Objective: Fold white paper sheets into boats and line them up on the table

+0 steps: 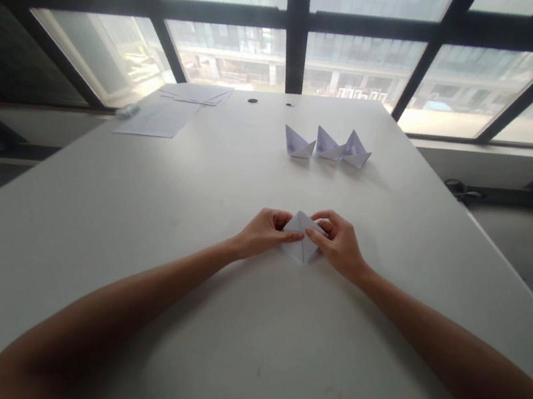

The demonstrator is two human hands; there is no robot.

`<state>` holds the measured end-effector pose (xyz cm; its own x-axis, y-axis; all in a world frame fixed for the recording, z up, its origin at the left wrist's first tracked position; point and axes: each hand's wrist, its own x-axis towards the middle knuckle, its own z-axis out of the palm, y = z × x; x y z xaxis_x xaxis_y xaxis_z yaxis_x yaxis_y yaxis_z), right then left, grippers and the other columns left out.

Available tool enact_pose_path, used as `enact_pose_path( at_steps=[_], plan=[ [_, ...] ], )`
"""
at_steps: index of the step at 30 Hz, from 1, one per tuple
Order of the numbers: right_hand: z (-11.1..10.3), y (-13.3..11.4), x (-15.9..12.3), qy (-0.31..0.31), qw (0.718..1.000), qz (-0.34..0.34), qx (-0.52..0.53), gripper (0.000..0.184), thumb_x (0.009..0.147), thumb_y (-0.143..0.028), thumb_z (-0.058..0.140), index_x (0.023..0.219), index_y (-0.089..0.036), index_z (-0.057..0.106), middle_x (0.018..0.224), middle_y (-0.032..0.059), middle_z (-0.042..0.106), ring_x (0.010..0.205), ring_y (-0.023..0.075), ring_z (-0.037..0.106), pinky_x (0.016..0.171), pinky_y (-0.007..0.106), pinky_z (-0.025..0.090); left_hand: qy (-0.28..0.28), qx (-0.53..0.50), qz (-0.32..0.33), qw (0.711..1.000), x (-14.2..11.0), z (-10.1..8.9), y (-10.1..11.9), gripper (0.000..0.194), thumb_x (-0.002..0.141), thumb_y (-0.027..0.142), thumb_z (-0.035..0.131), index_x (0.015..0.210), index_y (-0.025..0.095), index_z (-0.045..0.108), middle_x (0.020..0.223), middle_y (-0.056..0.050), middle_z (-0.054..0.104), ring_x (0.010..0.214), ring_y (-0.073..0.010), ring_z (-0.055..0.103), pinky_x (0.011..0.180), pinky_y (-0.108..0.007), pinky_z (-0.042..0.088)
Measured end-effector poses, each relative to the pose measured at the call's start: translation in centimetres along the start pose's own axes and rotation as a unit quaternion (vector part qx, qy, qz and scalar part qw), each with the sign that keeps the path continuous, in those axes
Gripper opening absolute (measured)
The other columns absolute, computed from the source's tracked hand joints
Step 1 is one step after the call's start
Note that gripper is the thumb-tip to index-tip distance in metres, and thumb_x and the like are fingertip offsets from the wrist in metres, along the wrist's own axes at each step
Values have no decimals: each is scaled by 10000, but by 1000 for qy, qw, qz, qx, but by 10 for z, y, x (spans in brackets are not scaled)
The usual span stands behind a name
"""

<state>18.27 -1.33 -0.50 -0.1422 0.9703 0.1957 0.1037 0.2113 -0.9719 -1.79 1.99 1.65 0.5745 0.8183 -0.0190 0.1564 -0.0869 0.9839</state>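
Note:
A white sheet of paper folded into a diamond (pixel 302 251) is held between my two hands over the middle of the table, one corner toward me and a crease down its centre. My left hand (pixel 267 232) pinches its left side, thumb lying across the front face. On the right side my right hand (pixel 338 241) grips it, thumb on the front and fingers curled behind the paper. Both thumb tips nearly meet at the centre crease. The fingertips behind the paper are partly hidden.
Beyond my hands stand three folded paper boats, the left one (pixel 299 144), the middle one (pixel 329 145) and the right one (pixel 356 150). Paper sheets (pixel 157 120) lie at the far left of the white table (pixel 202 351). Windows rise behind the far edge.

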Motion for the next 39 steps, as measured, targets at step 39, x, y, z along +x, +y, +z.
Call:
enact_pose_path(
  at_steps=[39],
  plan=[
    [-3, -1, 5, -57, 997, 9, -51, 331, 767, -462, 763, 837, -148, 685, 679, 1, 641, 578, 125, 553, 513, 233, 392, 96, -53, 27, 994, 1, 6, -3, 453, 724, 453, 830, 1007, 120, 713, 922, -70, 714, 765, -168, 633, 680, -257, 492]
  ],
)
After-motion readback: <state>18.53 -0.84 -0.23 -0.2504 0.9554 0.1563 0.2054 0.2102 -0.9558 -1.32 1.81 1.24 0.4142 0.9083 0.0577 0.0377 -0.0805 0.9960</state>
